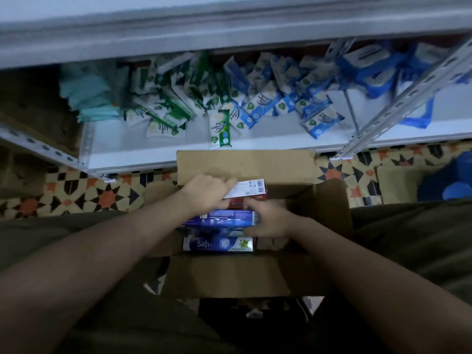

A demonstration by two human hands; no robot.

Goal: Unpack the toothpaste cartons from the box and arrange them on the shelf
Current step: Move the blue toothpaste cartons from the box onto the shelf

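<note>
Both forearms reach down into open cardboard box (245, 274) on the floor. Left hand (207, 190) grip pinches a white-faced red carton (251, 188), far end. Right hand (268, 221) grip curls round a dark blue Safi carton (221, 218). Another blue-white Safi carton (218, 244) lies nearest. Shelf (163, 146) beyond holds blurred wipe packs (219, 129). Lower box contents hidden.

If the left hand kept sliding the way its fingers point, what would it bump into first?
The left hand points rightward along the red-and-white carton it holds. Past that carton's end, it would probably meet the cardboard box, its right-hand flap, though depth is hard to judge.
</note>
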